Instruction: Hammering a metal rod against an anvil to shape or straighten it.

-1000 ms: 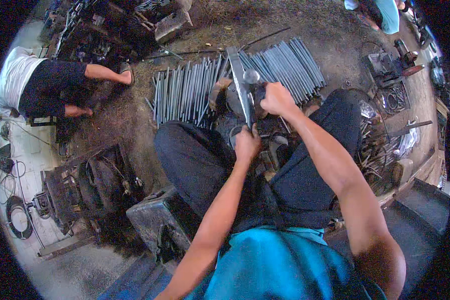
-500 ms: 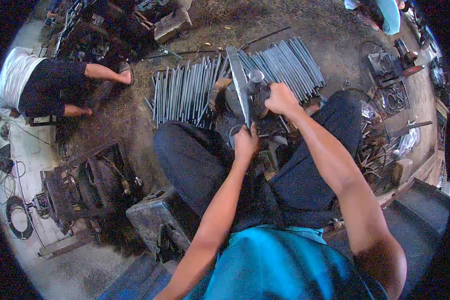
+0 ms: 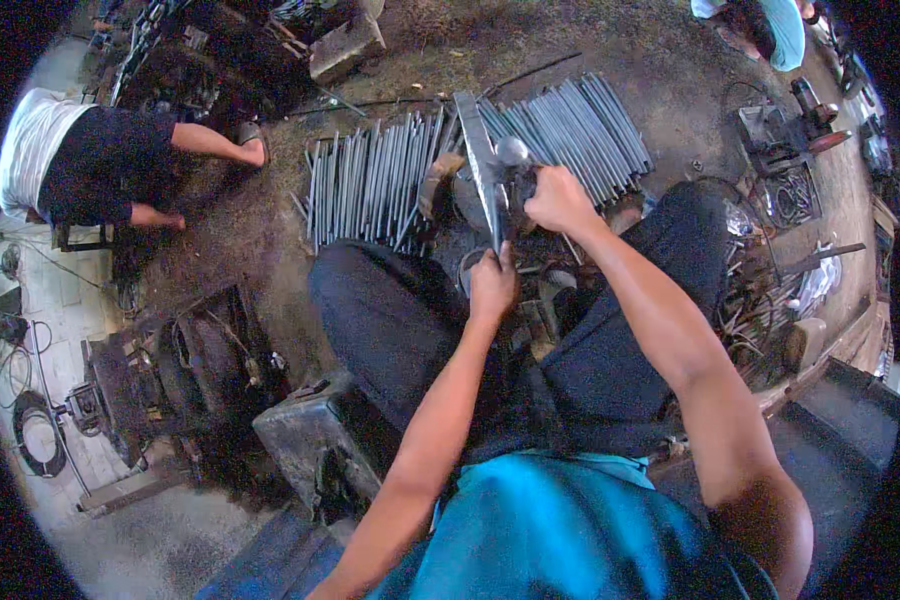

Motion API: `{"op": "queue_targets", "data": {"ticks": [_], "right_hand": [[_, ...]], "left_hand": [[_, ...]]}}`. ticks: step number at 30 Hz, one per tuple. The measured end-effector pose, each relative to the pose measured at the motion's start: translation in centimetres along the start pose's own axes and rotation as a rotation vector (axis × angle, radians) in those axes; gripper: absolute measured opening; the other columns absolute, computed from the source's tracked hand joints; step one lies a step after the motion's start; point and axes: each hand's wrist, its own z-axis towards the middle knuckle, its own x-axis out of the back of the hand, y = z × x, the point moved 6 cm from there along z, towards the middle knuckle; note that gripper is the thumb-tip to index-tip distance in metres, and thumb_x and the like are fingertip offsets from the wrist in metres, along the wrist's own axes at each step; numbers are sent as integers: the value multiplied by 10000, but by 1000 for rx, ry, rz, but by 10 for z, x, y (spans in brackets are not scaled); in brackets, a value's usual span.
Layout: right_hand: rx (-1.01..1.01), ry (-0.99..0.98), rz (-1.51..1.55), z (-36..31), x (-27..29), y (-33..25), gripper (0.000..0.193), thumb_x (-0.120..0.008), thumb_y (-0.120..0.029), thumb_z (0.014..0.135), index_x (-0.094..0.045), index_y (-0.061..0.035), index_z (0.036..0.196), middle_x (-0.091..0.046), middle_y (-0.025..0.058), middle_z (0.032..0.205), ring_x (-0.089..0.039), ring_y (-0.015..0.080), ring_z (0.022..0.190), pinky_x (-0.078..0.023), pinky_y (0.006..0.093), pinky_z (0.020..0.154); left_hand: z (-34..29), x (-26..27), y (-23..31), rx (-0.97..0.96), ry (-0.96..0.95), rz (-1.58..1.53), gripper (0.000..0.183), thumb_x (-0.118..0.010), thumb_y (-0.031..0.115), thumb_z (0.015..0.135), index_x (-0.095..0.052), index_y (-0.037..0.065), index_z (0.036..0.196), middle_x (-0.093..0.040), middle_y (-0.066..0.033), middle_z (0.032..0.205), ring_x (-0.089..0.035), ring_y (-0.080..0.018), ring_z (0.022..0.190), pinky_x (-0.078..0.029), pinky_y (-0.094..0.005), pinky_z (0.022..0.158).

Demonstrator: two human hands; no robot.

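Note:
My left hand (image 3: 494, 284) is closed around the narrow near end of a long flat metal blade (image 3: 478, 150), which points away from me between my knees. My right hand (image 3: 562, 202) grips a hammer whose round, shiny head (image 3: 512, 152) is at the blade's right side. I cannot tell whether the head touches the blade. Beneath them is a dark block-like support (image 3: 465, 200), mostly hidden by the blade and hands. A brown wooden piece (image 3: 438, 186) stands just left of it.
Grey metal rods lie in a left row (image 3: 365, 185) and a right row (image 3: 580, 125) beyond my knees. At left, a person in a white shirt (image 3: 40, 150) sits bent over. Dark machinery (image 3: 185, 370) stands lower left. Tools and a grinder-like machine (image 3: 805, 125) lie right.
My right hand has shifted slightly left with the hammer, whose head stays beside the blade. The left hand keeps nearly the same place. The person at left has moved a little to the right.

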Motion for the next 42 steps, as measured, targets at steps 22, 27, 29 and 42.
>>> {"op": "queue_targets", "data": {"ticks": [22,27,29,42], "right_hand": [[370,409,379,-8,32,-32,466,-652,-179,636,-620,8,1062,-646,269,769,-636,426,753,-516,469,741],[331,350,360,-13,10,-19,342,-621,-154,645,-650,-3,951,-656,247,787,-632,439,776,-509,488,750],[96,169,176,-5,-6,-2,286,-556,-92,626,-661,22,867,-658,266,816,-644,436,830,-506,504,793],[390,472,362,-21,14,-23,322,-665,-147,637,-640,11,916,-661,251,867,-649,380,814,-526,434,744]], "left_hand": [[-3,7,3,-20,59,-11,471,-491,352,963,-581,-74,783,-591,-337,733,-590,-510,723,-455,-560,653],[2,3,1,-39,94,6,476,-497,359,956,-590,-81,799,-593,-335,726,-591,-509,726,-455,-561,659],[1,1,1,-54,84,41,475,-497,357,955,-592,-84,806,-594,-337,732,-591,-510,733,-456,-561,667],[1,6,1,26,29,-12,454,-503,369,949,-604,-66,866,-606,-326,755,-597,-504,784,-453,-535,708]]}}
